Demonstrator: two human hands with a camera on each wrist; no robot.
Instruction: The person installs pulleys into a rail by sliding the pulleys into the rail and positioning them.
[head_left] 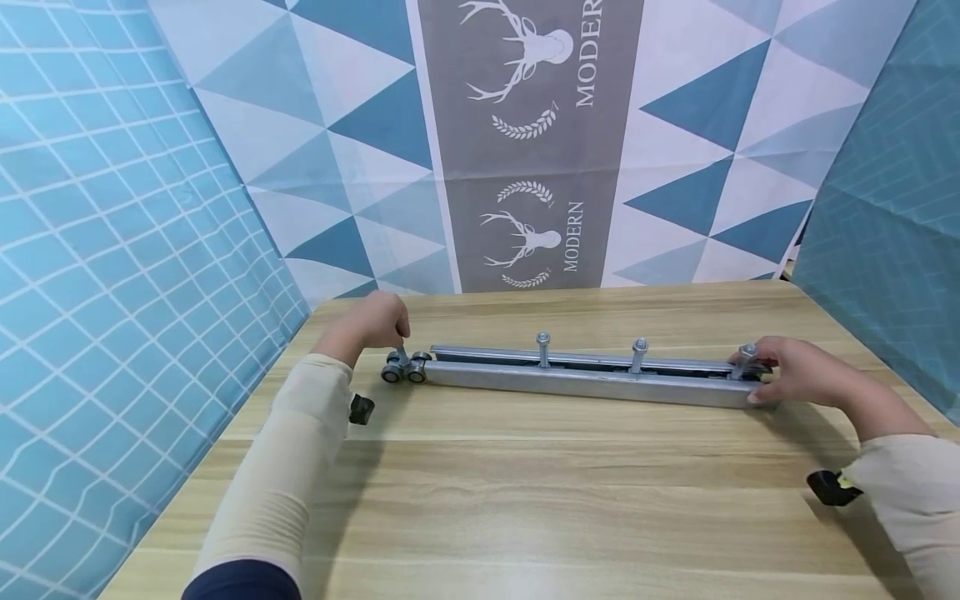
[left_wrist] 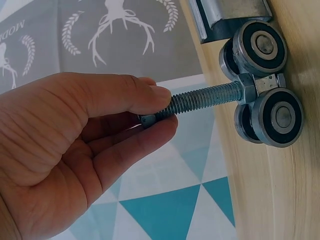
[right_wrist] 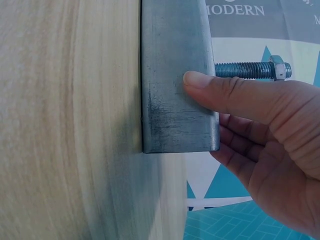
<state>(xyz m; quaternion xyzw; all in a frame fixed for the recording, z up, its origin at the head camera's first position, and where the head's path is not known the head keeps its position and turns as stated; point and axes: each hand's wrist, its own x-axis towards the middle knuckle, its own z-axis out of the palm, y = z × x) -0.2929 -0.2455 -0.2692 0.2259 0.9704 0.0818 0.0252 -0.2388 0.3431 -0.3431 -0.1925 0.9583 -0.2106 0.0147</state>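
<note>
A long metal track [head_left: 585,381] lies across the wooden table, its slot facing up. Three threaded bolts stand up out of the slot, among them a middle bolt [head_left: 639,355] and one by the right end. My left hand [left_wrist: 85,135] pinches the threaded bolt [left_wrist: 205,97] of a four-wheeled roller [left_wrist: 270,82]. That roller sits outside the track, close to its left end, with its wheels low by the table. At the other end my right hand [right_wrist: 270,120] grips the track, the thumb on the near side wall and the fingers partly hidden behind.
The wooden table [head_left: 525,492] stretches out in front of the track. Behind it hangs a patterned cloth [head_left: 525,167] with triangles and deer heads. A blue checked cloth [head_left: 112,250] stands at the left, a teal one [head_left: 892,208] at the right.
</note>
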